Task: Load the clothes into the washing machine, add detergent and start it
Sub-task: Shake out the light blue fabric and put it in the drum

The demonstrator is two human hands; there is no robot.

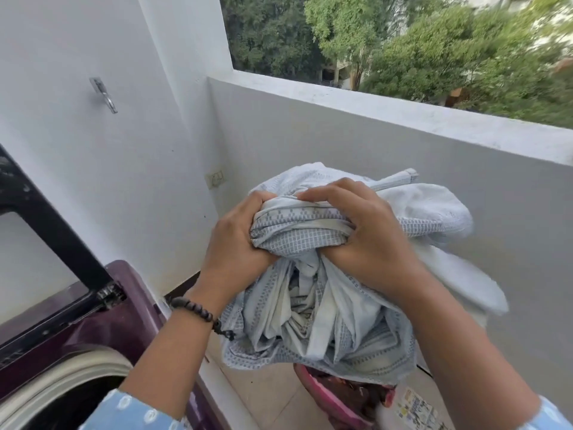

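Both forearms reach up from the bottom edge, the left hand (238, 240) and right hand (362, 234) each clenched into a crumpled pale blue-and-white checked cotton garment (310, 305), held in mid-air above a pink laundry basket (328, 395). Loading looks to be the step in hand; next the bundle must swing left and down into the open drum of the dark purple top-loading washing machine (102, 321), its black-framed lid (46, 231) raised. Limp, wrinkled folds hang loose.
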